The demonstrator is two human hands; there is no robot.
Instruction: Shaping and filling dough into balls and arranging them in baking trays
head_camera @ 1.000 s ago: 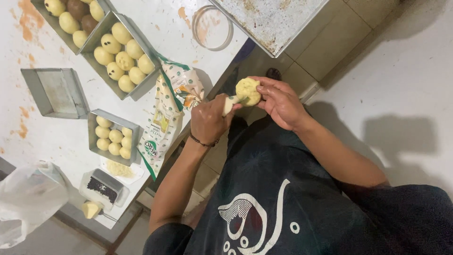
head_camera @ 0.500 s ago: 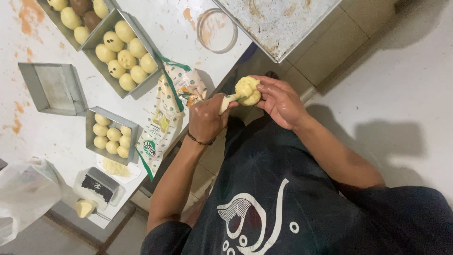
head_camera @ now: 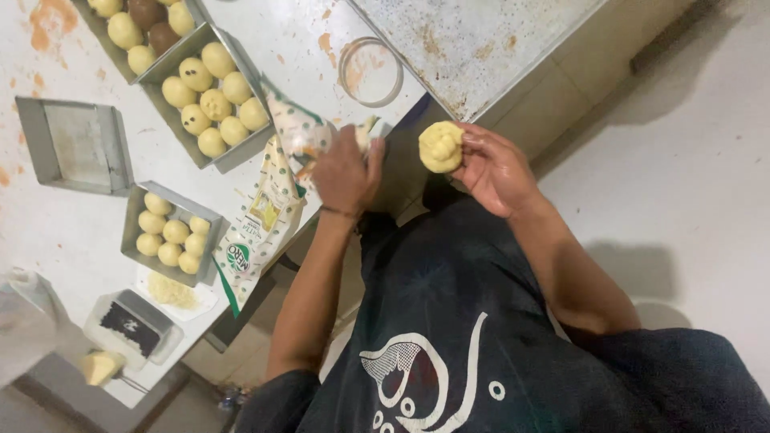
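Head view: a shaped dough ball (head_camera: pixel 441 146) is cupped in the right hand (head_camera: pixel 496 170), fingers curled part-way round it, held in the air just off the table (head_camera: pixel 265 48) edge and above the dark apron (head_camera: pixel 473 321). The left hand (head_camera: pixel 346 170) is closed over something pale at the table edge, beside a printed bag (head_camera: pixel 269 210); what exactly is gripped cannot be told, as the fingers hide it. Much of the work looks done, judging by the filled trays: a big tray (head_camera: pixel 233 148) at the far left is packed with yellow balls, some dotted with dark bits, and another tray (head_camera: pixel 112 50) beyond it is seen holding yellow and brown ones. Nearer, a small tray (head_camera: pixel 132 210) is filled with six or so small balls. One square tray (head_camera: pixel 36 140) on the left is left unfilled, so more shaping seems to remain, with the ball in hand not yet set down. A ring cutter (head_camera: pixel 370 72) is seen lying on the table, a dark scale (head_camera: pixel 132 327) sits near the left corner, and crumbs of dough (head_camera: pixel 170 290) lie beside it.
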